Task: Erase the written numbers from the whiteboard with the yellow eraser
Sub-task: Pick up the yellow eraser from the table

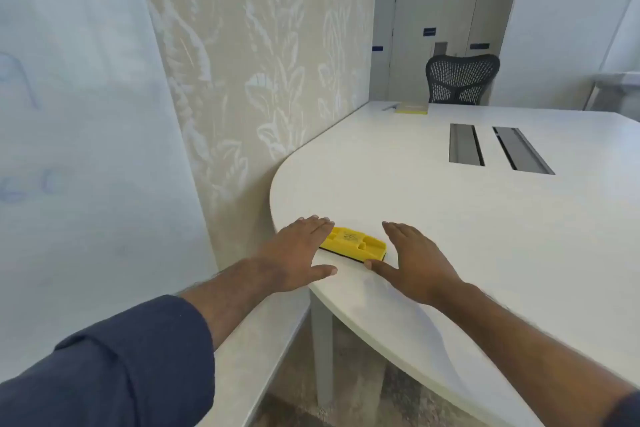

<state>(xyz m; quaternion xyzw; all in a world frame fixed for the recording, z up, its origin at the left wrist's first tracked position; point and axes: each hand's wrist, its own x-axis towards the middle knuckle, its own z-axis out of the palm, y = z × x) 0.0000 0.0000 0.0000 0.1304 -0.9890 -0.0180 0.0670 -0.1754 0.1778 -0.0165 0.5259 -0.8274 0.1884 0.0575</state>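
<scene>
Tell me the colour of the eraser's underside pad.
Black, under the yellow eraser; it shows along the near edge in the head view.

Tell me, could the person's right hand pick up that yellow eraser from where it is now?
Probably yes. The right hand lies flat on the table right beside the yellow eraser, its thumb at the eraser's near corner. Nothing lies between them; the left hand only flanks the other end.

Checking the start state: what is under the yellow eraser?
The yellow eraser lies on the white table, its dark pad face down. The tabletop beneath is hidden.
</scene>
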